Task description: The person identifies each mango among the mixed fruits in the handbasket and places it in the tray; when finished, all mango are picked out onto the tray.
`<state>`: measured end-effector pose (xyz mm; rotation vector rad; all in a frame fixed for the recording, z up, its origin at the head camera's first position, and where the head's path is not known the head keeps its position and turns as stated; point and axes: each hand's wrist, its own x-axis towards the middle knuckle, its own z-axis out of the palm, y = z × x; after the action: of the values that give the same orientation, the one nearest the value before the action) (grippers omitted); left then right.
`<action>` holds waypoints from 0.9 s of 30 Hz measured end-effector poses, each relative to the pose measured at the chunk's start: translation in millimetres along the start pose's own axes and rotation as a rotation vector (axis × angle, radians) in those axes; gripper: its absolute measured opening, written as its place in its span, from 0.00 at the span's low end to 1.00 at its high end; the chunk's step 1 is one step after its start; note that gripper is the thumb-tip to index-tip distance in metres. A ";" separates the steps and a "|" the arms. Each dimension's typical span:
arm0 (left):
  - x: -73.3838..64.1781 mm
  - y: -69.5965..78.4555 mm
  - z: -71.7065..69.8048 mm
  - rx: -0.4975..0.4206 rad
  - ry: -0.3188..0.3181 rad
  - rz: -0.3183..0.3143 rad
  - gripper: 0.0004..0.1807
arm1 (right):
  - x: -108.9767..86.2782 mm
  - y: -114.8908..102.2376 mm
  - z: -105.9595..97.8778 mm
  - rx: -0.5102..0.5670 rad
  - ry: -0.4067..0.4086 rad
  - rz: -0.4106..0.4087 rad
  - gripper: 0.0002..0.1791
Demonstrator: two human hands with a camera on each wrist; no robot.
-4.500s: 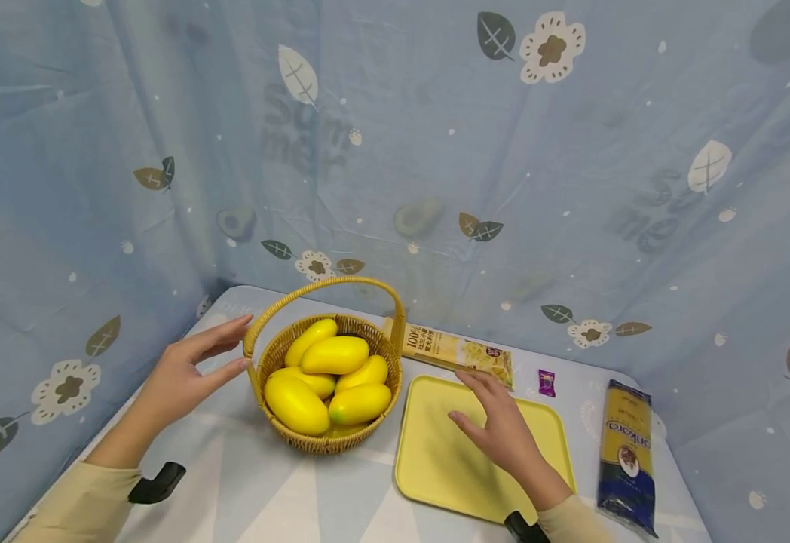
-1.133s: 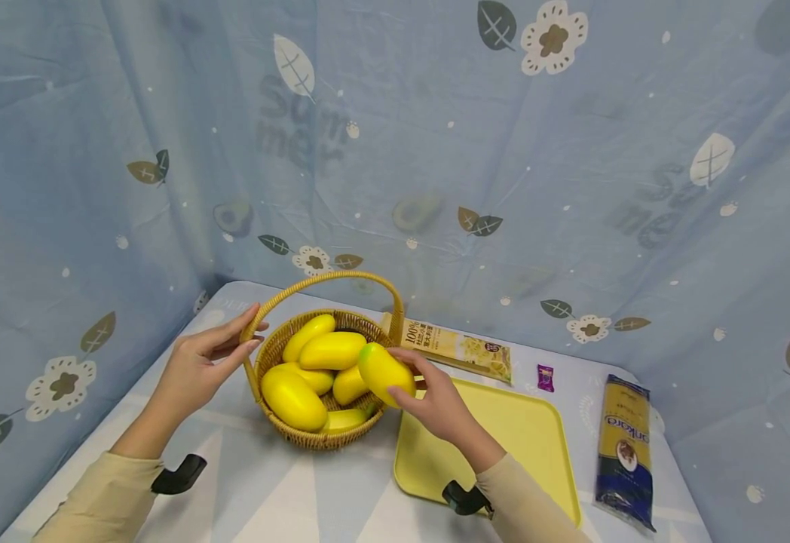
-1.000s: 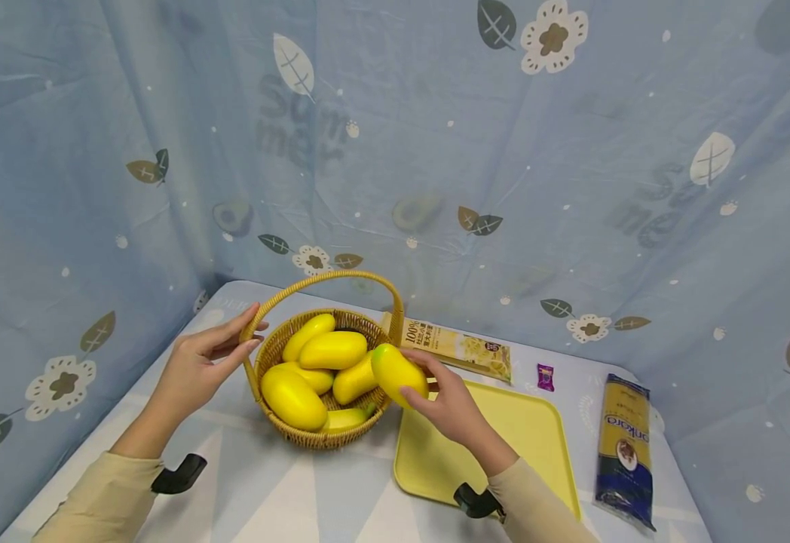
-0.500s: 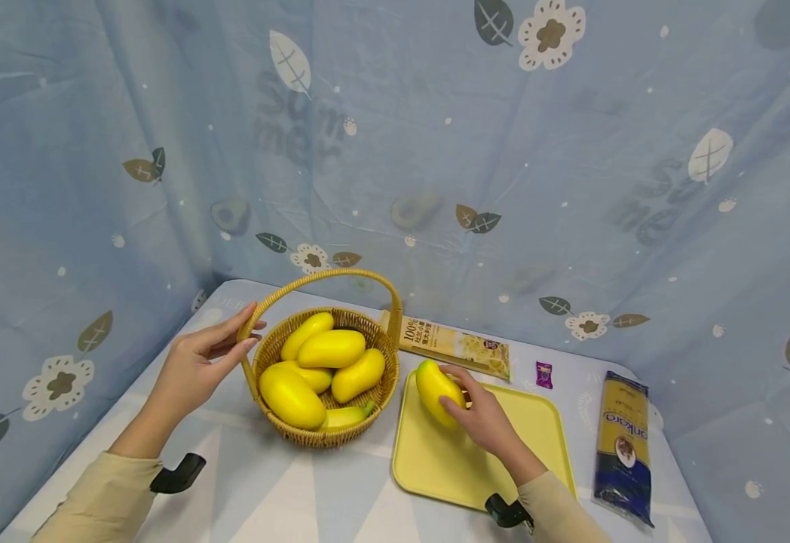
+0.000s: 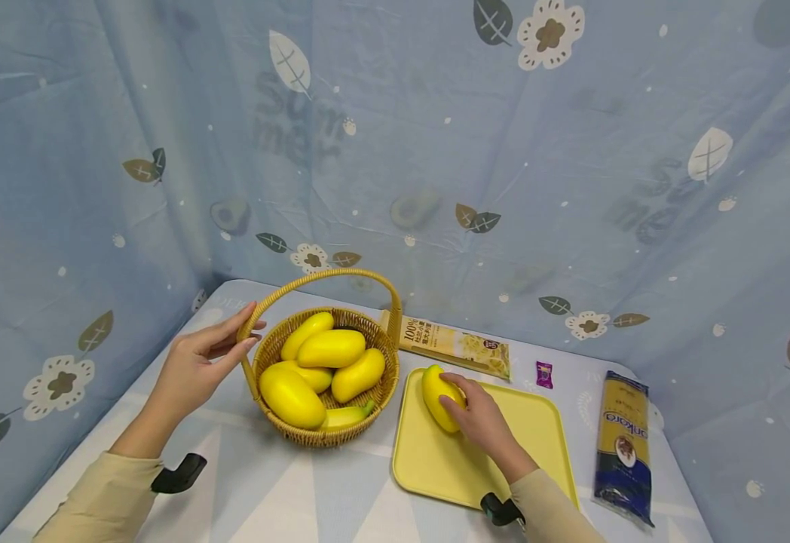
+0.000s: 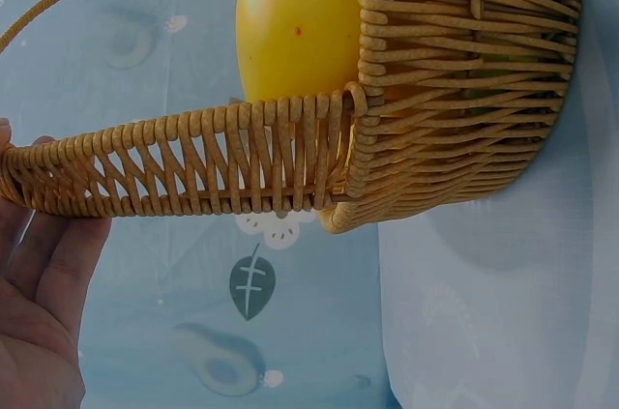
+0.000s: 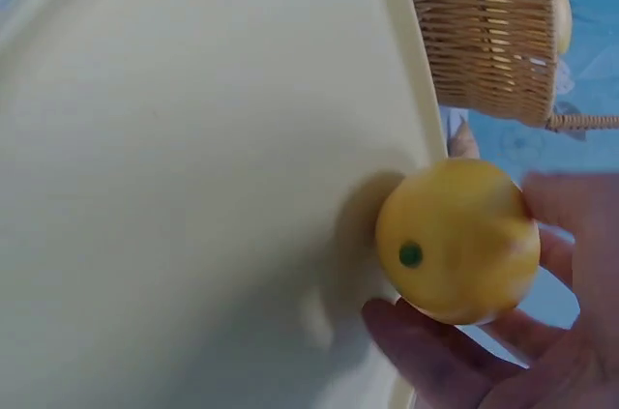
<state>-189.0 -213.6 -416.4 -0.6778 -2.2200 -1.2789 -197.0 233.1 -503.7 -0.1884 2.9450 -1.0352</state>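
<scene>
My right hand point(image 5: 485, 422) grips a mango point(image 5: 436, 400), thumb and fingers bent about its side. The mango lies lengthwise over the far left part of the yellow tray point(image 5: 436, 471); I cannot tell whether its underside touches the surface. Its skin is smooth and evenly coloured, so I judge it a light, fairly stiff imitation fruit, unlikely to bruise but apt to slip or roll. The widest part of the body, between thumb and opposed fingers, should give me the surest hold; the tapered ends offer less. My left hand point(image 5: 194, 369) pinches one side of the handle point(image 5: 395, 317) of a wicker basket point(image 5: 313, 437), just beside the tray. The handle looks stiff, its weave rough enough for a steady grip. More yellow fruit point(image 5: 332, 348) lies in the basket. Beyond are a pasta packet point(image 5: 449, 345), a purple sweet point(image 5: 544, 374) and, right of the tray, a blue-and-gold packet point(image 5: 624, 449).
</scene>
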 end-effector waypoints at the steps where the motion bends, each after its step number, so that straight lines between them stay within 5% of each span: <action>1: 0.1 -0.1 -0.1 0.001 -0.001 0.003 0.38 | 0.0 -0.4 -0.6 -0.007 -0.013 0.019 0.28; 6: 0.8 -0.4 -0.2 0.000 0.000 0.018 0.38 | 0.3 -0.8 -2.8 -0.022 -0.037 0.039 0.33; 27: 0.5 -4.4 -0.2 -0.014 -0.001 0.016 0.39 | 15.0 -12.4 14.0 0.010 0.036 0.013 0.29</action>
<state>-192.2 -215.6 -418.8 -0.7000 -2.2039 -1.2883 -209.8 213.1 -506.4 -0.1521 2.9683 -1.0627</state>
